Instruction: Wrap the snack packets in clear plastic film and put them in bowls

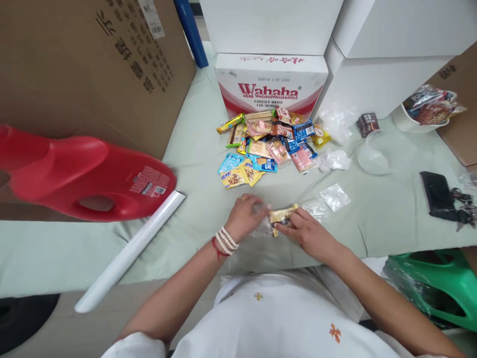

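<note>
1. Left hand [246, 215]: fingers closed on a clear bag [263, 226], low on the tabletop [194, 164].
2. Right hand [307, 232]: gripping a yellow snack [282, 215] at the bag's mouth, touching the left hand's fingertips.
3. Snack pile [268, 146] lies beyond, before the Wahaha box [270, 82].
4. Red jug [85, 176] lies at left, a white tube [130, 251] just beside it.
</note>
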Motion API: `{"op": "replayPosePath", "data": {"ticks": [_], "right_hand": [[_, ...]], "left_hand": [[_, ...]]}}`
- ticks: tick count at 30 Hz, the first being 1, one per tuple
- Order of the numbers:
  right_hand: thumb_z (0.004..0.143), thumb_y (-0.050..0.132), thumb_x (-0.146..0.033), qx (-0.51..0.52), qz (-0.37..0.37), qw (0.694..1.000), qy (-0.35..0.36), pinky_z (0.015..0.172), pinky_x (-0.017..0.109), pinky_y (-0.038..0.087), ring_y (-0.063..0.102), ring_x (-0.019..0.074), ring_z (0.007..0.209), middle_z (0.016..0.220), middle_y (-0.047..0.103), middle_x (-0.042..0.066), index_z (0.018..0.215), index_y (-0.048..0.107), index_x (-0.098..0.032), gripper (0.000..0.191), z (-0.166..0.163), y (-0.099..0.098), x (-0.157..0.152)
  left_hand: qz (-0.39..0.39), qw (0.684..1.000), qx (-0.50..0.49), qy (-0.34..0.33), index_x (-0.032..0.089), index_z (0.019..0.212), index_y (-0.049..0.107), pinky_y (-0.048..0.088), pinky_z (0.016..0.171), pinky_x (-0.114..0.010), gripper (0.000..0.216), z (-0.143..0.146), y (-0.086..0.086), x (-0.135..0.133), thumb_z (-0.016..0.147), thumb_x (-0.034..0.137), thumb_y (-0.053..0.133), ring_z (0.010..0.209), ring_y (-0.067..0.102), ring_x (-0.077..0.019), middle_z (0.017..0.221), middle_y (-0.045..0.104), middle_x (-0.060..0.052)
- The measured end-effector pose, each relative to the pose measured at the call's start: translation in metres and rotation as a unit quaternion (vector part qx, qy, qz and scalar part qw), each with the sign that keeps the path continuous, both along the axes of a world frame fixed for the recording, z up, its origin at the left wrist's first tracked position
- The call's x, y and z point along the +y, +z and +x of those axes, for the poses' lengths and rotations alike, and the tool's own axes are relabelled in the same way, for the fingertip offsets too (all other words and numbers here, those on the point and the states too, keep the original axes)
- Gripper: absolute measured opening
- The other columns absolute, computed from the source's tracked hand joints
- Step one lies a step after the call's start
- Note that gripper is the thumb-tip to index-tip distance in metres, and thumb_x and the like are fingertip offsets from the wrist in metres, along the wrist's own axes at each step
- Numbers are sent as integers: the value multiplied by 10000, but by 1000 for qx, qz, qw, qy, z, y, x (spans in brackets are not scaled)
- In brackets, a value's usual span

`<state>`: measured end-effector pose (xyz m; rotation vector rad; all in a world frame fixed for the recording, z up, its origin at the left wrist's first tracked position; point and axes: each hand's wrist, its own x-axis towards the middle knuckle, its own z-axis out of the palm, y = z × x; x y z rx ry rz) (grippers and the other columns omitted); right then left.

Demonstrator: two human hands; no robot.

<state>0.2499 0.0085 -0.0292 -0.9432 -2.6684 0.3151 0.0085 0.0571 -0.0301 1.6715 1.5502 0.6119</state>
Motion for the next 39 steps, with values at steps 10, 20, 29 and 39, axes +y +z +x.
{"op": "replayPosePath", "data": {"ticks": [10,20,29,39], "right_hand": [[958,485,-11,23,-19,999,-17,751,351,484,460,237,879,896,522,82,1336,694,-249,492,-2,-6,-5],[1011,496,-143,145,-141,979,-16,1043,474,520,561,264,1232,1151,674,98,1405,599,-282,430,17,4,-18],[902,659,-258,1,-21,927,-374,1091,617,432,376,441,1402,1450,500,194,1070,725,-179,197,32,-15,-3],[1007,442,-142,207,-70,953,-211,969,449,572,617,266,1143,1277,622,156,1414,567,-233,435,-22,3,-28]], "left_hand": [[-250,921,-292,64,181,812,587,374,539,-226,309,-6,32,-48,747,434,752,546,493,-97,646,561,46],[21,987,135,-81,292,1087,797,502,778,-330,302,62,14,-43,978,281,515,879,646,-207,1027,698,-71],[6,958,274,-82,182,1150,695,498,980,-430,416,64,19,-22,871,490,715,1248,560,-331,1252,634,-139],[-15,985,168,-34,162,1013,564,543,830,-402,126,77,6,-26,900,145,512,928,642,-261,1112,601,-157]]}}
